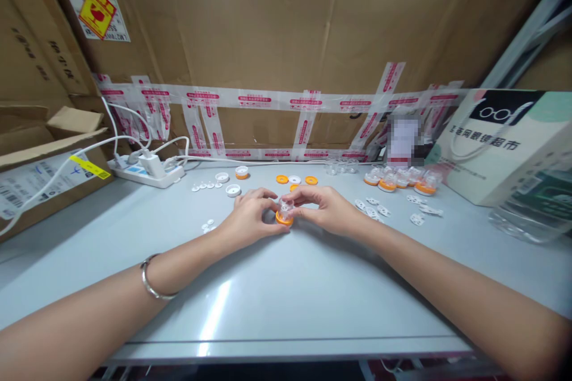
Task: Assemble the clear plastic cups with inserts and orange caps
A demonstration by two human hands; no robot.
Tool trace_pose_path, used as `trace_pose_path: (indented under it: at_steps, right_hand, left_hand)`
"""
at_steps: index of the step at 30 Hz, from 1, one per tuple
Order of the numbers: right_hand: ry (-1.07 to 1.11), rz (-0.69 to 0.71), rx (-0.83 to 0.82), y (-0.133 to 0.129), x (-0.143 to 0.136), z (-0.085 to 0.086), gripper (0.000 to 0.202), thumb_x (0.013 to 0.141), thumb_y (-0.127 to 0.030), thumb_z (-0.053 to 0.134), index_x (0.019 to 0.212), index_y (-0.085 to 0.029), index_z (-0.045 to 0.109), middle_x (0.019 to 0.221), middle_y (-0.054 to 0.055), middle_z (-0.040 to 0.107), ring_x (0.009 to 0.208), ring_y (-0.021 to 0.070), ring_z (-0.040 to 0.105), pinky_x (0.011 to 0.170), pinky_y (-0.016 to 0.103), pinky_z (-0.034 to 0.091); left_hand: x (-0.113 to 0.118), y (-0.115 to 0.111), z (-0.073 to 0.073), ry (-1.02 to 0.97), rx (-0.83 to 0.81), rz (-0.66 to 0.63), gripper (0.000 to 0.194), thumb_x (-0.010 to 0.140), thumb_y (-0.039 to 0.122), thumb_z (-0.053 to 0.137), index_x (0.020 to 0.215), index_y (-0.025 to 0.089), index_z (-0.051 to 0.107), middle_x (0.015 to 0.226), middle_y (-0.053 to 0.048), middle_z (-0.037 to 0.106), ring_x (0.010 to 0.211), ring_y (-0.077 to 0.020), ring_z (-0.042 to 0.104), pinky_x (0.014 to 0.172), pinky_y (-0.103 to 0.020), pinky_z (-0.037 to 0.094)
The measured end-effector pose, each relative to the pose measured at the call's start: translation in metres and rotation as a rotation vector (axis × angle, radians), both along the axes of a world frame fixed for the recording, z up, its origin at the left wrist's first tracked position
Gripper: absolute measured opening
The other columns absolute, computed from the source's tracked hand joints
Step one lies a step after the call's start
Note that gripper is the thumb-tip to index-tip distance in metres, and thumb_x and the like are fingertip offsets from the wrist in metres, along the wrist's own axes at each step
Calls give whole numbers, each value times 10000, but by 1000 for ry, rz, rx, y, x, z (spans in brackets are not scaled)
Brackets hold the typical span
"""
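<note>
the left grip [251, 214] pinches an orange base [284, 219] while the right grip [329, 208] pinches its clear top [286, 206].

There are three orange plastic rings [282, 179], one flat white plastic ring [294, 179], two shallow white round plastic cups [233, 190], one white-and-orange round plastic piece [242, 174], four small stemmed white discs [202, 186], and one white power strip [168, 179]. One clear-topped orange plastic piece [284, 219] is held; the clustered others [386, 186] overlap beyond counting.
</note>
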State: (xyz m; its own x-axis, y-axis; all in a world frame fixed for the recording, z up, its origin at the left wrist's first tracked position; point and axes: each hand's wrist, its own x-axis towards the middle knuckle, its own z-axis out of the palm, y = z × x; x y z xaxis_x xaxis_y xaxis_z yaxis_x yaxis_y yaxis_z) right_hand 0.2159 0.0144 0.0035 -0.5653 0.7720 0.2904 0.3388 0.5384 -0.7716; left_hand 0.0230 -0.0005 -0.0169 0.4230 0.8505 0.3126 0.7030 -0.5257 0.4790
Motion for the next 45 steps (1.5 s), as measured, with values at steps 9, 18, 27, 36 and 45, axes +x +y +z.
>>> trace_pose_path:
  at_steps: [9,18,27,36,45]
  right_hand:
    - [76,42,-68,2,-1,-6,209,723,-285,659,903,-179,642,902,31,703,857,175,665,833,345,513]
    - [97,16,-96,3,-2,-14,183,699,-293,670,829,-168,638,887,50,707,832,188,673,814,366,537]
    - [-37,-7,168,-6,-4,-10,129,752,-265,615,840,-176,645,864,43,691,829,172,649,809,324,512]
    - [-112,13,267,-10,-6,-7,57,765,-217,586,799,-185,619,833,35,678,806,170,632,788,324,499]
    - [49,171,-75,1,1,-10,294,746,-196,606,1030,-176,533,983,55,646,913,153,630,858,347,501]
  left_hand:
    - [1,0,2,-3,-11,0,265,680,436,684,856,239,686,1108,-46,583,1054,-272,513,904,-430,378]
    - [1,0,0,-45,-28,4,213,677,398,694,824,244,703,1110,-44,587,1043,-265,525,894,-402,397]
    - [1,-1,-2,-26,16,-19,215,713,419,646,839,254,704,1101,-34,593,1039,-257,527,900,-411,379]
    - [3,-7,2,8,37,-14,219,728,412,631,877,267,702,1087,-33,600,1045,-263,526,924,-456,337]
    - [3,-5,2,-121,-61,-28,243,721,414,642,872,230,694,1059,-51,595,999,-236,562,852,-347,441]
